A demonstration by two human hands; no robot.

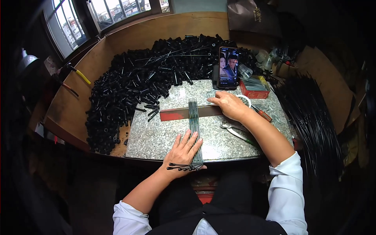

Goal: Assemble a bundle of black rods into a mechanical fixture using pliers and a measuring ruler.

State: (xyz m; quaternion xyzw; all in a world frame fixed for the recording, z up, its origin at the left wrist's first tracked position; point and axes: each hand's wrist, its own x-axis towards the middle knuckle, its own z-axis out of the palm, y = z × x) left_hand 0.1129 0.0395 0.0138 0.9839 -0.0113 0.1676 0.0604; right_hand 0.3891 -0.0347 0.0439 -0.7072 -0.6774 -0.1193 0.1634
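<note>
My left hand lies with fingers stretched out over a row of thin black rods, near the front edge of the stone slab. Dark knobbed ends of rods stick out by its wrist. Under the rods' far part runs a flat bar, reddish at its left end and dark brown elsewhere. Beyond the bar's right end my right hand reaches down with its fingers closed together by small clear pieces. What its fingertips hold, if anything, is too small to tell.
A large heap of black parts borders the grey speckled slab. A phone stands behind, next to a red box. Pliers, a white bowl and a red-handled tool lie right. Long black rods hang beyond.
</note>
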